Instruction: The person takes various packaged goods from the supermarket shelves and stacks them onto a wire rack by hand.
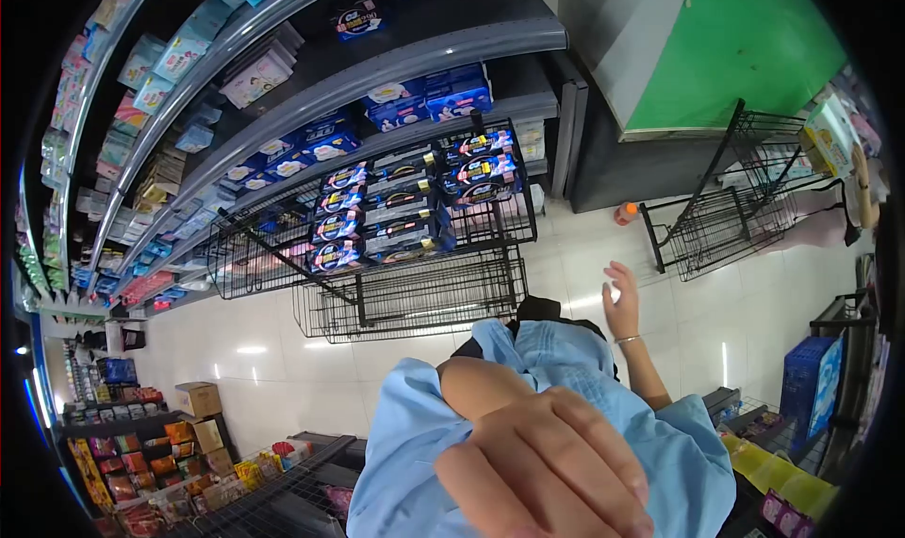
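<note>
Pale floor tiles (292, 378) spread below as a person's left hand (556, 472) fills the foreground, its back to view and grip hidden, so whether it holds anything cannot be told; beyond it, the right hand (620, 302) is empty, fingers loosely parted, with a black wire cart (424, 297) of dark-blue packs (405, 208) to its left, an orange bottle (626, 214) on the floor ahead, a wire rack (731, 219) to its right and stocked shop shelves (471, 44) past the cart
</note>
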The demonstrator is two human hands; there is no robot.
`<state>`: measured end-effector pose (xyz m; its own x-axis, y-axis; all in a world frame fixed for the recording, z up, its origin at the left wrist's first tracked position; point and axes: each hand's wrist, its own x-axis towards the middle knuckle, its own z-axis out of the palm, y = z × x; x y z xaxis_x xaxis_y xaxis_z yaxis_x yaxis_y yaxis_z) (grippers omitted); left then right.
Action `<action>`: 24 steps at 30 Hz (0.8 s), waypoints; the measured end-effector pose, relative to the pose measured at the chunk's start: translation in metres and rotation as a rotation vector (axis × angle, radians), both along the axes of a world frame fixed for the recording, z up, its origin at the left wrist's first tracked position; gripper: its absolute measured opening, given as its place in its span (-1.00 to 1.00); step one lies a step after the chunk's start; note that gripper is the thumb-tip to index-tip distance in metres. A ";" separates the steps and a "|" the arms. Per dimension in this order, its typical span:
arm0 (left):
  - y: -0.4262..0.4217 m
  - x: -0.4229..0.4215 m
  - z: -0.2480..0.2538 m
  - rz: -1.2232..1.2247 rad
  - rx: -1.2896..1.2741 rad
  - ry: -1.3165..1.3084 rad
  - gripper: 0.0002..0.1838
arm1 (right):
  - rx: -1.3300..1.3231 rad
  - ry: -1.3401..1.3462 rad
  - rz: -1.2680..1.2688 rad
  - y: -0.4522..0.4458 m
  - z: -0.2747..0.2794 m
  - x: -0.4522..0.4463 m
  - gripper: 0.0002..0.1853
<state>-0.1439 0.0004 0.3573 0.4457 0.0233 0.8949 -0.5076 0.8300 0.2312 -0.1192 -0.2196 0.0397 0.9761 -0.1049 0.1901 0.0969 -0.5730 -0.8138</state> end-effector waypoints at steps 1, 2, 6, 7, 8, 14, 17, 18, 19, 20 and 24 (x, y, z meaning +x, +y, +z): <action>0.008 0.002 -0.002 -0.023 0.002 0.005 -0.67 | -0.026 -0.042 -0.014 -0.003 0.001 0.006 -0.70; 0.010 0.007 -0.009 -0.017 -0.051 -0.036 -0.68 | -0.032 -0.056 -0.026 -0.002 0.002 0.013 -0.70; 0.039 0.018 -0.012 0.008 -0.130 -0.038 -0.72 | -0.028 -0.138 -0.025 0.028 0.027 0.048 -0.72; 0.046 0.017 -0.013 0.028 -0.163 0.003 -0.74 | -0.011 -0.153 -0.001 0.040 0.034 0.057 -0.73; 0.044 0.007 -0.016 0.065 -0.232 0.087 -0.76 | 0.006 -0.166 0.024 0.052 0.039 0.066 -0.73; 0.094 0.028 -0.002 -0.007 0.076 -0.069 -0.66 | -0.065 -0.390 0.316 0.098 0.106 0.130 -0.77; 0.081 0.052 -0.006 0.074 0.012 -0.197 -0.65 | 0.011 -0.501 0.354 0.107 0.157 0.173 -0.81; 0.075 0.056 -0.006 0.114 0.011 -0.173 -0.64 | 0.011 -0.556 0.367 0.108 0.174 0.189 -0.82; 0.068 0.060 -0.006 0.154 0.011 -0.148 -0.63 | 0.001 -0.608 0.406 0.105 0.189 0.205 -0.82; 0.061 0.051 -0.005 0.204 0.043 -0.034 -0.62 | -0.031 -0.684 0.434 0.103 0.206 0.222 -0.79; 0.010 0.095 -0.003 0.564 0.040 -0.152 -0.83 | -0.097 -0.916 0.567 0.085 0.286 0.289 -0.80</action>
